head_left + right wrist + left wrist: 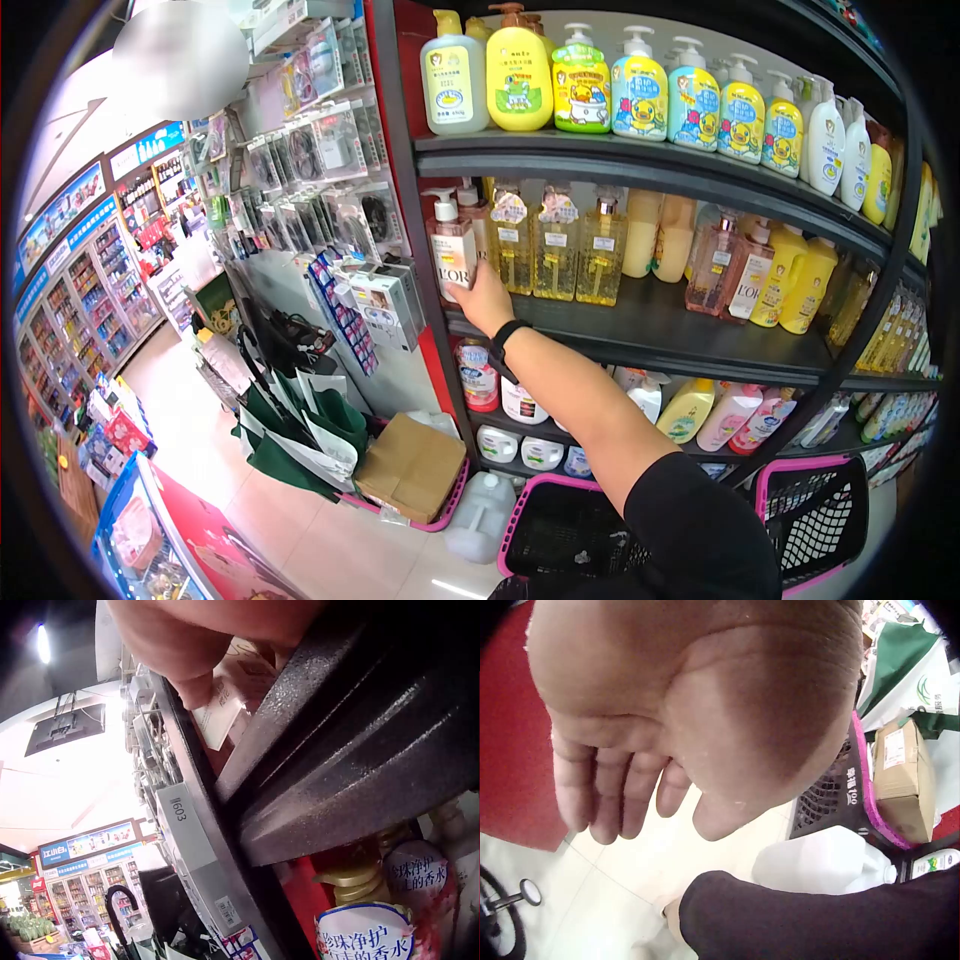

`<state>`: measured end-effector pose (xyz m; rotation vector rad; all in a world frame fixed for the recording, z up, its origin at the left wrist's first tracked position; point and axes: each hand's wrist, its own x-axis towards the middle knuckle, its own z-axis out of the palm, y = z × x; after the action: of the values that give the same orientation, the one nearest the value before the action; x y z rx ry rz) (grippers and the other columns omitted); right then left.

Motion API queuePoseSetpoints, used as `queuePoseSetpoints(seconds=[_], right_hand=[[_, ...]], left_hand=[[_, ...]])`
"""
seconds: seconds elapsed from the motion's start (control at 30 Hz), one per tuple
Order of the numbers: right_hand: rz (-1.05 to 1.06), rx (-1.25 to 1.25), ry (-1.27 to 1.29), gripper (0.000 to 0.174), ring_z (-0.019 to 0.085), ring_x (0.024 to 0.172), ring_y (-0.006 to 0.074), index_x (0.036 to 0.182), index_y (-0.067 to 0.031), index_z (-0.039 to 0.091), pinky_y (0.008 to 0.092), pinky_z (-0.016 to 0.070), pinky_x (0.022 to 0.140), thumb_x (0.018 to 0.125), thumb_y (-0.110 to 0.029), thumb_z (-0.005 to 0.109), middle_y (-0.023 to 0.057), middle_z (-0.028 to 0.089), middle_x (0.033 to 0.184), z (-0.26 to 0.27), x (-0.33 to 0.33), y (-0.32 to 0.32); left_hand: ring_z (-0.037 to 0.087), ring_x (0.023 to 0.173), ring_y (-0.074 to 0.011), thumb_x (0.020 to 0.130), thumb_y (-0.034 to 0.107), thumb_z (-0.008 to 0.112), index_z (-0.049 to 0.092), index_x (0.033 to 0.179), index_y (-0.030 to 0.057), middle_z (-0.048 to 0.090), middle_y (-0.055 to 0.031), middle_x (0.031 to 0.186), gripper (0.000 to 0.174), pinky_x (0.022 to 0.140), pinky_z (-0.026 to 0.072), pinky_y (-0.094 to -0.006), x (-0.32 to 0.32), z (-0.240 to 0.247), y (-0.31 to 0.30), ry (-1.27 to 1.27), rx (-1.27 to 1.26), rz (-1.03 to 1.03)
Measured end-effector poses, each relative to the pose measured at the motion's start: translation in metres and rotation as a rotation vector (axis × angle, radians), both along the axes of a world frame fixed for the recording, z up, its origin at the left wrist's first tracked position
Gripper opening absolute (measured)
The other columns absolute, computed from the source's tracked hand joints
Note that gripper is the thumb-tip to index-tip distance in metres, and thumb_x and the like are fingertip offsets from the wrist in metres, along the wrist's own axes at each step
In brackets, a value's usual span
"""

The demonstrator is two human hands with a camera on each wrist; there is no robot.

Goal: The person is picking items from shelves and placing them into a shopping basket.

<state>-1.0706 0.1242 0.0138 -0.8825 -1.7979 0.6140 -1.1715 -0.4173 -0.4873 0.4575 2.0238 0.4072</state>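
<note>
In the head view my right hand grips the lower part of a pink pump bottle at the left end of the middle shelf. The right wrist view shows that hand close up, its fingers round the labelled bottle beside the black shelf edge. Yellow pump bottles stand just right of it. My left hand hangs with relaxed fingers over the floor in the left wrist view, holding nothing; the head view does not show it.
Bottles line the upper shelf and the lower shelf. Black baskets with pink rims, a white jug and a cardboard box stand on the floor. Packaged goods hang left of the shelving.
</note>
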Motion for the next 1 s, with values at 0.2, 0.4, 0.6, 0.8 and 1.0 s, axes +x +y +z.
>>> queuePoseSetpoints(seconds=[0.2,0.4,0.6,0.8,1.0], right_hand=[[-0.053,0.084,0.037,0.054,0.058,0.110,0.0419,0.113,0.0055,0.055,0.0452,0.0463,0.097,0.077,-0.026,0.079,0.0261,0.060,0.115,-0.016,0.004,0.006],[0.143,0.124,0.183,0.054,0.059,0.109,0.0392,0.117,0.0055,0.054,0.0441,0.0476,0.095,0.076,-0.019,0.080,0.0243,0.060,0.112,-0.034,0.049,-0.032],[0.590,-0.299,0.315,0.060,0.059,0.117,0.0216,0.131,0.0020,0.050,0.0375,0.0464,0.103,0.078,-0.004,0.078,0.0126,0.060,0.125,-0.089,0.162,-0.187],[0.530,-0.546,0.084,0.063,0.060,0.113,0.0258,0.132,0.0029,0.049,0.0384,0.0479,0.098,0.081,-0.017,0.080,0.0153,0.060,0.121,-0.192,0.273,-0.307],[0.383,-0.293,-0.172,0.064,0.060,0.106,0.0291,0.132,0.0024,0.050,0.0389,0.0499,0.090,0.082,-0.026,0.079,0.0171,0.060,0.110,-0.168,0.393,-0.328]], left_hand=[[0.063,0.060,-0.0228,0.090,0.031,0.062,0.069,0.083,0.0008,0.066,-0.0103,0.068,0.031,0.057,0.0512,-0.0360,0.002,-0.013,-0.024,-0.003,0.015,0.019],[0.062,0.061,-0.0186,0.090,0.021,0.062,0.066,0.090,-0.0011,0.065,-0.0083,0.071,0.023,0.056,0.0517,-0.0330,-0.029,-0.034,0.032,0.135,0.423,0.063],[0.061,0.105,-0.0201,0.086,0.013,0.071,0.050,0.129,-0.0027,0.063,-0.0111,0.114,0.050,0.092,0.0488,-0.0338,0.037,0.234,0.156,-0.146,1.019,-0.126],[0.054,0.122,-0.0222,0.080,0.005,0.075,0.029,0.147,-0.0003,0.051,-0.0119,0.133,0.081,0.103,0.0448,-0.0372,0.162,0.332,0.186,-0.631,1.128,-0.467],[0.063,0.107,-0.0202,0.077,-0.001,0.076,0.037,0.140,-0.0009,0.061,-0.0098,0.119,0.074,0.094,0.0511,-0.0350,0.248,0.316,0.199,-0.726,0.880,-0.702]])
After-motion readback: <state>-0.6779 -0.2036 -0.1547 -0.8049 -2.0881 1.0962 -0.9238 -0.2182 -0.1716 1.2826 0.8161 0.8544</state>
